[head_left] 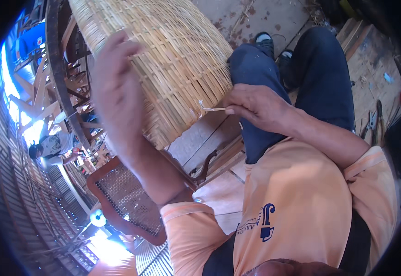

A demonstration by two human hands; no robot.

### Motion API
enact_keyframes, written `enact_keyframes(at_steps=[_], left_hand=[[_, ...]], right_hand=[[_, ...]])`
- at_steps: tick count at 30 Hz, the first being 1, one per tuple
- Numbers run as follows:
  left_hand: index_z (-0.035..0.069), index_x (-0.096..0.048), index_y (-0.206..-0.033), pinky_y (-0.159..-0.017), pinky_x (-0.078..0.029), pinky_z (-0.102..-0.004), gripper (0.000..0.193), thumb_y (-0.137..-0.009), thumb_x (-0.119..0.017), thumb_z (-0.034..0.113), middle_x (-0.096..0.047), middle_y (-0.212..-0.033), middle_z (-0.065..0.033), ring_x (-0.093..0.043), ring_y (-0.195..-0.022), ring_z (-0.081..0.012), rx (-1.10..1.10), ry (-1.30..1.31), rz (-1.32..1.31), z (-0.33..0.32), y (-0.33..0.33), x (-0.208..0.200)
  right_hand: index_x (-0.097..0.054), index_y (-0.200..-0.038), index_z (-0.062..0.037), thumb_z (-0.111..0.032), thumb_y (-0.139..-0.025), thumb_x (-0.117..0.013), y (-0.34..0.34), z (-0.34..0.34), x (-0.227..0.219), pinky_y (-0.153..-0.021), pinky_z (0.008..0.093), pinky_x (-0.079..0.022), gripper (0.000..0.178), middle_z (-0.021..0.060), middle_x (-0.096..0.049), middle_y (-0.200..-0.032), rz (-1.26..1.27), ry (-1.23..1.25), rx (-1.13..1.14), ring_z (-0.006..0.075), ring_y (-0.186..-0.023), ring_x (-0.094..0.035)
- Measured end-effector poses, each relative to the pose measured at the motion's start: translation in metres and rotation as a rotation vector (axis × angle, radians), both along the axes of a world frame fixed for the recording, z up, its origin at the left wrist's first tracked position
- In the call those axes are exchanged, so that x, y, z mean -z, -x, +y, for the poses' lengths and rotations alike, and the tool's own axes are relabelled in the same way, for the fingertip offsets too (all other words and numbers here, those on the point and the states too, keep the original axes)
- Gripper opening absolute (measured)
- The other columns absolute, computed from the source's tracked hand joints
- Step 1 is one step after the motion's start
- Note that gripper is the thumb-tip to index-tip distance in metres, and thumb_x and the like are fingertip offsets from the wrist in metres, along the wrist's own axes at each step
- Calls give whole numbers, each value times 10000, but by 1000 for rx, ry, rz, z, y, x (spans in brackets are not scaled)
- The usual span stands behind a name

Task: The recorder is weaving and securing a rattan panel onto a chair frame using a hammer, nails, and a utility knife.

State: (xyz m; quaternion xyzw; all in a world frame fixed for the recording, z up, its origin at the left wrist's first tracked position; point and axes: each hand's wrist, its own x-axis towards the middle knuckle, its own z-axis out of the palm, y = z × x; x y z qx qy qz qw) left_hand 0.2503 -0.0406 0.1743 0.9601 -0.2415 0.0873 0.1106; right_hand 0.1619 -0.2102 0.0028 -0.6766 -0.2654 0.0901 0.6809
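Observation:
A large woven cane panel [163, 60], its pale strips plaited closely, slants across the top middle. My right hand [255, 106] is at its lower right corner, thumb and finger pinching a thin, pale cane strip [214, 109]. The strip's far end meets the weave, where a small frayed white bit sticks up. My left hand [120, 87] is raised over the panel's left side, smeared by motion. Its fingers are too blurred to show whether they hold anything, and I cannot tell if it touches the weave.
A brown wooden chair part with a perforated cane panel [126, 195] lies at lower left. Pliers [379, 122] rest on the right among scraps. A blue tank [29, 41] and wooden frames fill the left. Another person [55, 143] is in the left background. My legs [324, 78] are beside the panel.

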Motion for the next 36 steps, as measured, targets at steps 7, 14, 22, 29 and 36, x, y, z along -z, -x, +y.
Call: enact_keyframes(at_steps=[7, 14, 22, 29, 36], left_hand=[[10, -373, -1373, -1055, -333, -424, 715, -921, -455, 558, -390, -1419, -130, -402, -1279, -250, -347, 1178, 3, 68, 115, 60], [106, -205, -1445, -1012, -355, -477, 870, -821, -669, 496, -342, -1435, -106, -356, -1309, -247, -469, 1364, 109, 14, 154, 168], [51, -289, -1387, -965, -457, -425, 765, -837, -698, 391, -421, -1364, -123, -474, -1214, -260, -527, 1391, 53, 11, 148, 164], [20, -322, -1359, -959, -476, -411, 736, -844, -687, 397, -441, -1338, -150, -509, -1178, -262, -547, 1292, 36, 16, 148, 167], [-43, -274, -1371, -1025, -371, -378, 916, -785, -716, 505, -423, -1345, -184, -462, -1201, -253, -670, 1235, -98, 6, 147, 173]], right_hand=[[-566, -906, -13, -217, -902, -605, -8, -10, 2, -624, 246, -395, 208, -17, -468, -743, 560, -88, -78, 65, -715, -432], [-523, -839, -25, -206, -774, -732, -52, 54, -8, -565, 251, -403, 284, -16, -507, -729, 545, -198, -157, 80, -671, -475], [-527, -842, -26, -191, -722, -727, -48, 58, -24, -581, 288, -435, 286, 37, -547, -729, 498, 17, -124, 129, -679, -523], [-526, -842, -34, -191, -715, -720, -53, 60, -23, -591, 297, -439, 279, 55, -553, -719, 475, 78, -188, 148, -681, -528], [-531, -863, -31, -211, -776, -747, -47, 62, 0, -575, 265, -421, 295, 14, -529, -707, 636, -292, -180, 86, -666, -483]])
